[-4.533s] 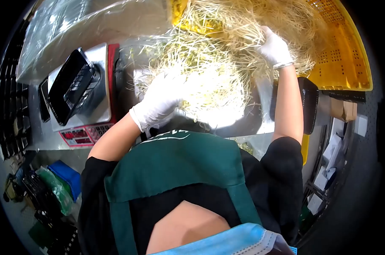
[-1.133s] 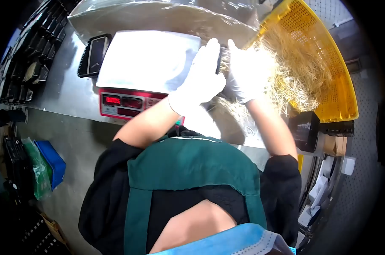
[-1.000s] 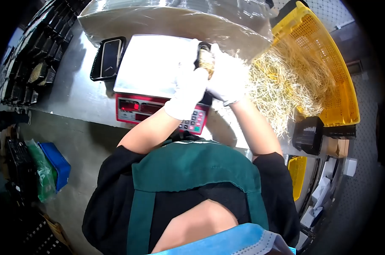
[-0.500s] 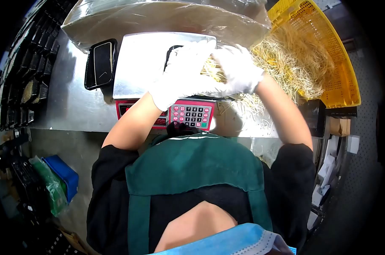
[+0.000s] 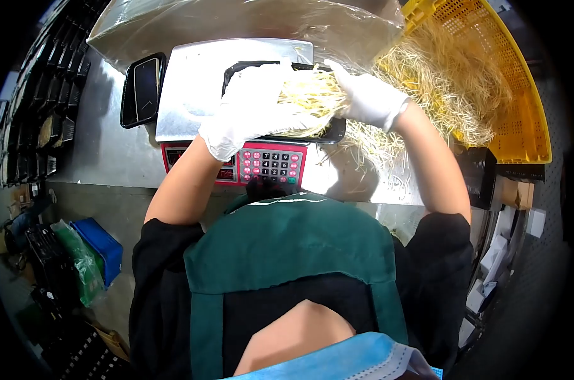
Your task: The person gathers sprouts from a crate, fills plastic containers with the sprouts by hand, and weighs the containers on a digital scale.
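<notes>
A bundle of thin, pale yellow sprouts [image 5: 313,93] lies lengthwise over a black plastic tray [image 5: 337,132] on the metal top of a red scale [image 5: 189,95]. My left hand [image 5: 252,104], in a white glove, curls around the left part of the bundle, fingers along its near side and thumb at its far side. At the bundle's right end, my right hand [image 5: 370,98], also gloved in white, holds the strands between thumb and fingers. Glare washes out detail on the left glove. The tray's middle is hidden by the sprouts and hands.
Another black tray [image 5: 130,95] lies left of the scale. A yellow perforated crate [image 5: 532,120] on its side spills a heap of sprouts [image 5: 439,95] at the right. Clear plastic sheeting [image 5: 236,25] lines the back. Stacked black trays [image 5: 53,95] stand far left.
My hands have moved apart, exposing more of the sprout bundle and tray rim. My right hand has shifted slightly right. The whole view has shifted a little.
</notes>
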### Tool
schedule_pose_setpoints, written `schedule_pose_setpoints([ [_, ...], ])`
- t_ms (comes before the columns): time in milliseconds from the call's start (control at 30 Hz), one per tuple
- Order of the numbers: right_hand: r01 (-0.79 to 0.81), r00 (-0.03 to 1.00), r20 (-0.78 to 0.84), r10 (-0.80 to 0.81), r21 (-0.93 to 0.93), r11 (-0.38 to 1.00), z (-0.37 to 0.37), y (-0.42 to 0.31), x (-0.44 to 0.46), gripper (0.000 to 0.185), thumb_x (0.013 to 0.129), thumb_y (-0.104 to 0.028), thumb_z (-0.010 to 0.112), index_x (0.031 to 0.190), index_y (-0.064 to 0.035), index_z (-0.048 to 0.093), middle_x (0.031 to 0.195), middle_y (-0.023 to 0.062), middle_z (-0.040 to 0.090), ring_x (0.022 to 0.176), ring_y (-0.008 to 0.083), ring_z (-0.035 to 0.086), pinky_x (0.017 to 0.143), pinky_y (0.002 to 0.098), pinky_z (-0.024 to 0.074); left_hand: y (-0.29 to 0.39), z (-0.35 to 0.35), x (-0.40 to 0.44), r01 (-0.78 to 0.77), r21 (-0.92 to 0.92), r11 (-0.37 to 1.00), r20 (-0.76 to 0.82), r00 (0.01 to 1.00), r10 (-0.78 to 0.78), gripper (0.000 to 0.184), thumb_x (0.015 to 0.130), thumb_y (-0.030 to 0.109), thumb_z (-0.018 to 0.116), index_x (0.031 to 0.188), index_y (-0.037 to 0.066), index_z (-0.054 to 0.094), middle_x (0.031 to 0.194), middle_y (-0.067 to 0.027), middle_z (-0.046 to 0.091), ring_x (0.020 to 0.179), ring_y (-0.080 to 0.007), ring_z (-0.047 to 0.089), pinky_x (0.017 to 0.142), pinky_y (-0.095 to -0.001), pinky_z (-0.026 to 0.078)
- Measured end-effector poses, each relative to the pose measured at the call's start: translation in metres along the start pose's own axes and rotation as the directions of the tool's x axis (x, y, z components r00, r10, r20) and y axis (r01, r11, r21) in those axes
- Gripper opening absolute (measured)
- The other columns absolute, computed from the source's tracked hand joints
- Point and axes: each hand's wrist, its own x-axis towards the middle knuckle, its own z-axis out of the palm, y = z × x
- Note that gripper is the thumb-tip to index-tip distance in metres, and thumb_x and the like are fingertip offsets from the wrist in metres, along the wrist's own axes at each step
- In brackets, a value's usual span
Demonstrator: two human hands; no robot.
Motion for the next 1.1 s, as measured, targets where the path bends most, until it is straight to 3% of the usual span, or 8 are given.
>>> schedule_pose_setpoints([
  [167,-0.264,0.948,0.004,0.319,0.572,0.777,0.013,0.045,-0.057,0.054,0.082,-0.016,0.068,0.133,-0.0112,0.050,0.117,0.0145,0.063,0.104,0.0287,0.062,0.092,0.0356,0.0484,0.005,-0.005,-0.001,-0.061,-0.056,0.997,-0.021,0.998,0.060,0.042,0.078,0.024,0.074,0.109,-0.001,0.061,0.098,-0.0148,0.067,0.088,-0.0233,0.065,0.078,-0.0322,0.051],
  [400,-0.522,0.681,-0.529,0.507,0.135,0.842,0.151,0.137,-0.136,0.087,0.067,-0.035,0.080,0.139,-0.0077,0.041,0.128,0.0240,0.053,0.123,0.0378,0.047,0.104,0.0423,0.0377,0.029,-0.003,0.007,0.169,0.021,0.985,0.098,0.981,-0.170,0.041,0.069,0.031,0.079,0.096,0.002,0.067,0.088,-0.0144,0.066,0.082,-0.0296,0.061,0.079,-0.0375,0.047],
  [500,-0.361,0.327,-0.616,0.717,0.620,0.697,0.200,0.199,-0.212,0.077,0.075,-0.038,0.074,0.136,-0.0028,0.044,0.129,0.0265,0.051,0.122,0.0366,0.048,0.103,0.0401,0.0382,0.041,-0.001,0.011,0.163,0.020,0.986,0.072,0.984,-0.164,0.047,0.068,0.028,0.080,0.106,0.003,0.065,0.097,-0.0145,0.066,0.089,-0.0305,0.061,0.083,-0.0375,0.046],
  [600,-0.758,-0.114,-0.536,0.836,0.591,0.275,0.249,0.239,-0.235,0.083,0.077,-0.052,0.068,0.134,0.0030,0.042,0.126,0.0255,0.054,0.116,0.0365,0.053,0.098,0.0409,0.0425,0.039,0.002,0.005,0.214,0.139,0.967,0.027,0.975,-0.220,0.054,0.067,0.030,0.080,0.111,0.003,0.063,0.107,-0.0156,0.064,0.101,-0.0318,0.057,0.090,-0.0391,0.043],
  [733,-0.332,0.113,-0.821,0.559,0.499,0.800,0.246,0.252,-0.157,0.077,0.079,-0.049,0.066,0.132,0.0031,0.045,0.117,0.0284,0.057,0.114,0.0401,0.053,0.098,0.0446,0.0410,0.025,0.005,-0.001,0.302,0.067,0.951,0.002,0.953,-0.302,0.062,0.066,0.031,0.079,0.118,0.003,0.060,0.117,-0.0163,0.059,0.114,-0.0328,0.050,0.099,-0.0410,0.037],
  [800,-0.632,0.204,-0.841,0.502,0.278,0.723,0.203,0.244,-0.169,0.074,0.078,-0.047,0.068,0.131,-0.0006,0.047,0.115,0.0241,0.059,0.107,0.0374,0.056,0.092,0.0429,0.0443,0.022,0.006,-0.003,0.284,0.074,0.956,0.014,0.958,-0.285,0.063,0.068,0.030,0.079,0.120,0.002,0.058,0.116,-0.0155,0.060,0.114,-0.0310,0.051,0.100,-0.0394,0.036],
  [1000,-0.987,-0.159,-0.565,0.810,0.079,-0.138,0.129,0.235,-0.299,0.053,0.081,-0.058,0.057,0.106,-0.0118,0.063,0.109,0.0143,0.065,0.101,0.0304,0.062,0.083,0.0391,0.0478,0.026,0.007,0.001,0.310,-0.075,0.948,0.025,0.951,-0.309,0.065,0.070,0.031,0.080,0.122,0.001,0.056,0.118,-0.0134,0.059,0.109,-0.0267,0.055,0.097,-0.0359,0.039],
  [1100,-0.993,-0.086,-0.237,0.968,0.096,-0.064,0.147,0.265,-0.319,0.071,0.085,-0.067,0.042,0.124,-0.0102,0.057,0.108,0.0199,0.065,0.099,0.0333,0.065,0.086,0.0444,0.0485,0.020,0.010,-0.005,0.270,-0.064,0.961,-0.052,0.960,-0.273,0.067,0.070,0.032,0.080,0.124,0.001,0.054,0.118,-0.0125,0.060,0.105,-0.0258,0.058,0.096,-0.0349,0.041],
])
